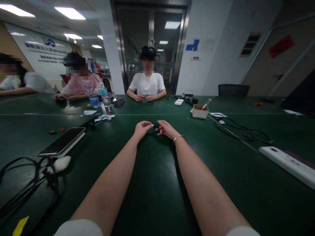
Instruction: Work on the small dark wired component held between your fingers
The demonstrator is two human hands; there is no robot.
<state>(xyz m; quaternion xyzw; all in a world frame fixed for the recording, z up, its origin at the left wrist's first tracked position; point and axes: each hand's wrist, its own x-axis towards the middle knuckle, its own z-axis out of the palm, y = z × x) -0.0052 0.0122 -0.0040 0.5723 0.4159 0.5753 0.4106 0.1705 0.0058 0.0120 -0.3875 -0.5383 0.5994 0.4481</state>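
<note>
Both my arms stretch forward over the dark green table [157,183]. Between my fingertips is a small black piece with a silvery end [156,125]; it is too small to name its kind. My left hand [143,129] pinches the silvery end from the left. From the right, my right hand [167,128] grips the black part between thumb and fingers, the other fingers curled below. A silvery bracelet [177,139] circles my right wrist. The fingers partly cover the piece.
A phone on a white box [62,142], a white mouse-like object [61,164] and black cables [36,173] lie left. Rightward are a small box [200,112], more cables [241,127] and a white power strip [287,164]. Bottles [93,97] stand farther back; several people sit opposite.
</note>
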